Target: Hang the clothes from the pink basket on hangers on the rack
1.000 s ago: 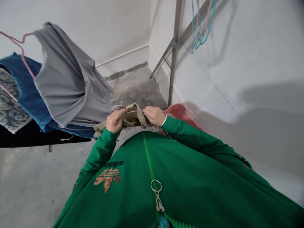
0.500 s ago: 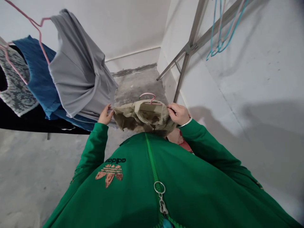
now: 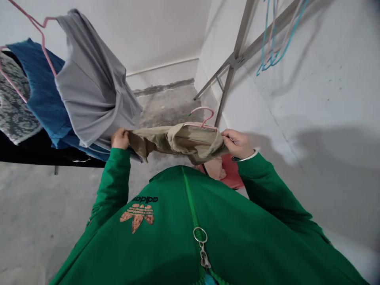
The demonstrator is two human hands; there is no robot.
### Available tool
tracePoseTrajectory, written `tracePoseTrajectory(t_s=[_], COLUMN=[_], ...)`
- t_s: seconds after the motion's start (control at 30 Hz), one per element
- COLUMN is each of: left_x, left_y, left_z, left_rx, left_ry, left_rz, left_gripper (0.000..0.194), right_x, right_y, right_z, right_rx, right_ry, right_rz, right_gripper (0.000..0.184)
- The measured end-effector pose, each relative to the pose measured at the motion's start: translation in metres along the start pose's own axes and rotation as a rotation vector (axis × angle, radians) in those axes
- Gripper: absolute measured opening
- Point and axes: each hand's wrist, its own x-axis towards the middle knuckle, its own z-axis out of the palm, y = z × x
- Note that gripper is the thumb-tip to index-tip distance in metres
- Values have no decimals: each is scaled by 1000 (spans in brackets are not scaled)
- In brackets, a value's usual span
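A green zip-up track jacket (image 3: 184,221) is worn by the person, and a metal ring zipper pull (image 3: 200,234) hangs at its front. Just beyond the jacket, a khaki garment (image 3: 178,142) is held stretched sideways between the hands. Its left end is gripped by the left hand (image 3: 120,138), with the fingers curled together and clamped on the cloth. Its right end is pinched by the right hand (image 3: 236,143), with the fingers also closed on the fabric. A pink hanger (image 3: 204,114) is seated inside the khaki garment, its hook standing up above the cloth. A red plastic tub (image 3: 231,174) is partly seen below the right hand, with a pale pink cloth (image 3: 214,168) lying against it. Just beyond the left hand, a grey garment (image 3: 95,83) hangs on a second pink hanger (image 3: 41,35), beside a blue garment (image 3: 38,83), a patterned grey garment (image 3: 12,99) and black cloth (image 3: 29,156). A metal rack (image 3: 234,63) with teal hangers (image 3: 273,51) stands against a white wall (image 3: 311,79), above a concrete floor (image 3: 44,217).
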Motion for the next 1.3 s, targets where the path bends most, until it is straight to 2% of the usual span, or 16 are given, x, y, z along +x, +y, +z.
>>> tracePoseTrajectory(t_s=[0.1, 0.17, 0.23, 0.27, 0.33, 0.43, 0.53, 0.6, 0.7, 0.8, 0.9, 1.0, 1.17, 1.3], left_x=[-6, -12, -17, -19, -22, -21, -18, -16, -13, -7, 2, 12, 14, 4], left_y=[27, 54, 80, 89, 99, 92, 78, 74, 74, 75, 72, 67, 59, 65], left_z=[-3, -5, -2, 2, 16, 37, 41, 31, 4, -19, -27, -25, -32, -47], left_rx=[7, -14, -1, 22, 68, 48, -5, -10, -37, -102, -159, -158, -73, -101], left_ry=[-13, -20, -82, -121, -177, -163, -214, -280, -377, -448, -416, -383, -453, -313], left_rz=[176, 326, 461, 492, 458, 329, 330, 374, 415, 407, 301, 229, 369, 426], left_gripper=[22, 34, 47, 54, 63, 65, 67, 69, 72, 68, 52, 41, 29, 17], right_x=[0, 1, 2, 2, 3, 2, 0, 0, 0, 1, 4, 8, 10, 9], right_y=[-5, -8, -10, -11, -13, -15, -14, -13, -14, -19, -27, -33, -34, -33], right_z=[0, 1, 1, 0, -1, -3, -9, -13, -20, -23, -19, -15, -15, -15], right_rx=[11, 11, 11, 10, 9, 14, 21, 34, 71, 108, 133, 146, 141, 100], right_ry=[12, 21, 20, 15, 0, -18, -29, -46, -94, -128, -188, -218, -124, -104], right_rz=[14, 4, -6, -4, 13, 42, 69, 89, 118, 103, 32, -4, 40, 32], right_gripper=[13, 14, 14, 15, 15, 16, 17, 18, 21, 22, 21, 22, 22, 23])
